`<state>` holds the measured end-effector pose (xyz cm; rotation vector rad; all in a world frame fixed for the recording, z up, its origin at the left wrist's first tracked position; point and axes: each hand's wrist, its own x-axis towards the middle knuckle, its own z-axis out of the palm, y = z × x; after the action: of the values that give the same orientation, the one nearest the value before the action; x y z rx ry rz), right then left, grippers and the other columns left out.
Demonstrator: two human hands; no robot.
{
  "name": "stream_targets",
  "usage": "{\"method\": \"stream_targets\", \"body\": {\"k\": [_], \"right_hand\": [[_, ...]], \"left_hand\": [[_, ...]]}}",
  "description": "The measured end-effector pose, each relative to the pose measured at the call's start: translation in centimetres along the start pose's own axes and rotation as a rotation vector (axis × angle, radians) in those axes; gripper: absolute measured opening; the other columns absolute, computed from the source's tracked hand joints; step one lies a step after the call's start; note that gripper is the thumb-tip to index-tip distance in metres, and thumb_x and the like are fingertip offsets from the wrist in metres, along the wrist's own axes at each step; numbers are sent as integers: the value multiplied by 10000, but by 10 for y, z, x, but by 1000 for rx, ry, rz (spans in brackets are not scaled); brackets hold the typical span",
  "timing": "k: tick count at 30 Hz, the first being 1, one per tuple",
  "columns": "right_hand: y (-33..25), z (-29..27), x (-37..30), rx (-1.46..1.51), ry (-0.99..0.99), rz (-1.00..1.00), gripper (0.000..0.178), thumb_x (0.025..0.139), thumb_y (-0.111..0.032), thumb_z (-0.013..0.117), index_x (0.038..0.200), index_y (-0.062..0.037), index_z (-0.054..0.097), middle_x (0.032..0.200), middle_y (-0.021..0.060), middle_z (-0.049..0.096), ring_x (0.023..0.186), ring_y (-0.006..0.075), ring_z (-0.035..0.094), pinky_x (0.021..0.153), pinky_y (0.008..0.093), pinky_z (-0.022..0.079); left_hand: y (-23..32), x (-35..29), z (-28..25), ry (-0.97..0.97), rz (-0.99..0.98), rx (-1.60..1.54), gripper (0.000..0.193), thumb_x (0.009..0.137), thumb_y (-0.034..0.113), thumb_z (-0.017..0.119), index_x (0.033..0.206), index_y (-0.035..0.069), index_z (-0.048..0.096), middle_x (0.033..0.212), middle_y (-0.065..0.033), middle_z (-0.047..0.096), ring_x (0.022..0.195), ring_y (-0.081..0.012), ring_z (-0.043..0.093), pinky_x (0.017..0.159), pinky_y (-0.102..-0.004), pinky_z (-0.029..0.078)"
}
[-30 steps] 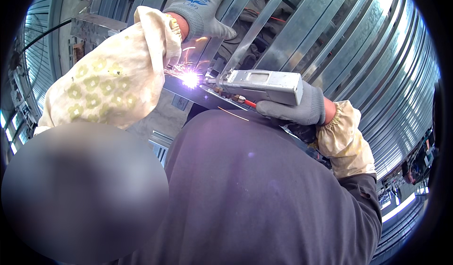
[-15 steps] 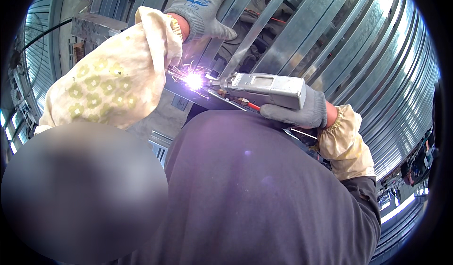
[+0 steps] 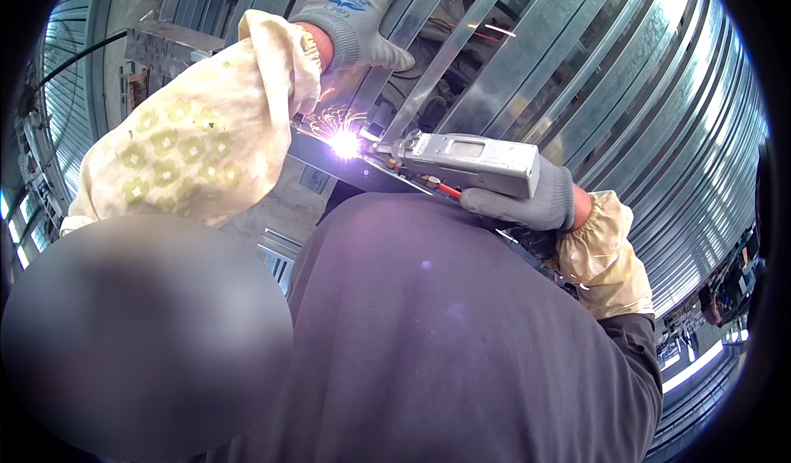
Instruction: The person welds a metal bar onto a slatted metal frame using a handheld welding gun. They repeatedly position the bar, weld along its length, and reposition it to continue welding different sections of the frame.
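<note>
My left hand [image 3: 354, 14], in a grey knitted glove, lies spread on the shiny metal bars [image 3: 494, 92] near the top of the view. My right hand [image 3: 531, 203], gloved alike, is wrapped round a silvery, box-bodied welding gun [image 3: 474, 160]. The gun's nozzle points left at a metal edge, where a white-violet welding arc [image 3: 344, 144] throws off curling sparks. The glare hides the exact spot on the metal. A red hose [image 3: 447, 190] runs under the gun to my right hand. Cream sleeve covers wrap both my forearms.
Long parallel metal bars stretch away to the right, with gaps between them. At the upper left, a metal block [image 3: 169, 41] stands beside a black cable [image 3: 82, 55]. Dark cloth covers my body below the work. A blurred round patch hides the lower left.
The welding gun and my right hand have shifted slightly right and down, and the arc has moved right along the metal edge. My left hand stays in place.
</note>
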<state>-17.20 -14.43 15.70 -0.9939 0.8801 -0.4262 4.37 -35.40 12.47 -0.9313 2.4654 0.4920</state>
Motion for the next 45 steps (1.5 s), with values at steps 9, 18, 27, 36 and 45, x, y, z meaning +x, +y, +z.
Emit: {"method": "stream_targets", "body": {"k": [9, 18, 27, 36, 45], "right_hand": [[-1, 1, -6, 66, 20, 113, 565, 944, -221, 735, 1419, 20, 545, 1349, 170, 645, 1199, 218, 631, 1017, 346, 490], [-25, 13, -20, 139, 101, -25, 576, 921, -176, 757, 1422, 11, 545, 1229, 138, 699, 1090, 181, 654, 937, 320, 513], [-31, 18, 29, 92, 200, 11, 512, 910, -329, 771, 1308, -36, 637, 1081, 103, 728, 939, 180, 686, 839, 323, 560], [-34, 22, 37, 45, 133, -31, 480, 910, -294, 771, 1281, -20, 640, 1020, 101, 734, 912, 165, 676, 827, 319, 551], [-41, 19, 39, 22, 37, 46, 574, 936, -177, 746, 1432, 13, 528, 1236, 109, 687, 1045, 134, 639, 909, 303, 525]], "left_hand": [[2, -1, 1, 34, 26, 26, 1274, 675, 701, 776, 1616, 49, 216, 1657, -269, 180, 1537, -460, 124, 1251, -527, 121], [10, -1, 1, 125, 66, 111, 1293, 674, 727, 764, 1628, 70, 189, 1670, -257, 164, 1552, -454, 93, 1258, -517, 108], [6, -1, -3, 164, 148, 67, 1247, 658, 678, 809, 1609, 88, 260, 1637, -253, 246, 1522, -468, 178, 1244, -515, 177], [-1, 2, -25, 130, 202, 39, 1191, 631, 614, 861, 1575, 103, 343, 1597, -231, 337, 1487, -449, 282, 1232, -489, 253], [-9, 11, -13, 117, 205, 60, 1209, 618, 627, 859, 1576, 107, 338, 1601, -232, 330, 1501, -441, 256, 1229, -492, 254]]}}
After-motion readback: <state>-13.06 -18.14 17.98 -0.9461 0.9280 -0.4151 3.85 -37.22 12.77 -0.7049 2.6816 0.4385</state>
